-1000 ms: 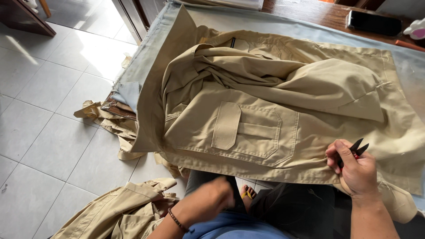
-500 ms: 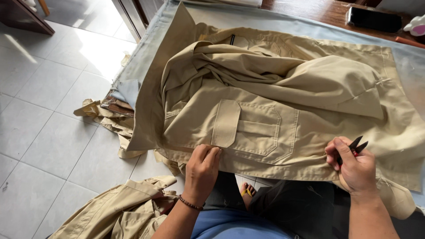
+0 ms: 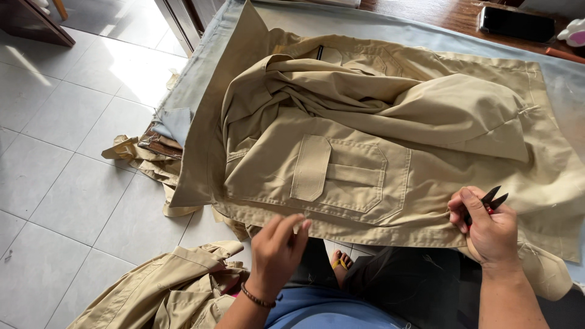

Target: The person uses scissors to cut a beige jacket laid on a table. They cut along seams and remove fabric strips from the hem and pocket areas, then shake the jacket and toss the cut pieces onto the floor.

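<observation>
A khaki garment (image 3: pixel 378 128) with a flapped patch pocket (image 3: pixel 347 173) lies spread over a table covered in pale blue cloth (image 3: pixel 201 67). My left hand (image 3: pixel 277 250) hovers just below the garment's near hem, fingers loosely together, holding nothing that I can see. My right hand (image 3: pixel 484 228) pinches the hem at the right while gripping small black thread snips (image 3: pixel 492 198) whose blades point up and right.
Another khaki garment (image 3: pixel 164 292) lies heaped on the tiled floor at lower left. More fabric scraps (image 3: pixel 152 152) hang off the table's left side. A dark phone (image 3: pixel 515 23) and a pink-and-white object (image 3: pixel 573 30) sit on the wooden surface at the far right.
My left hand rose from my lap to the hem, pressed on it, then lifted slightly off. My right hand stayed on the hem with the snips.
</observation>
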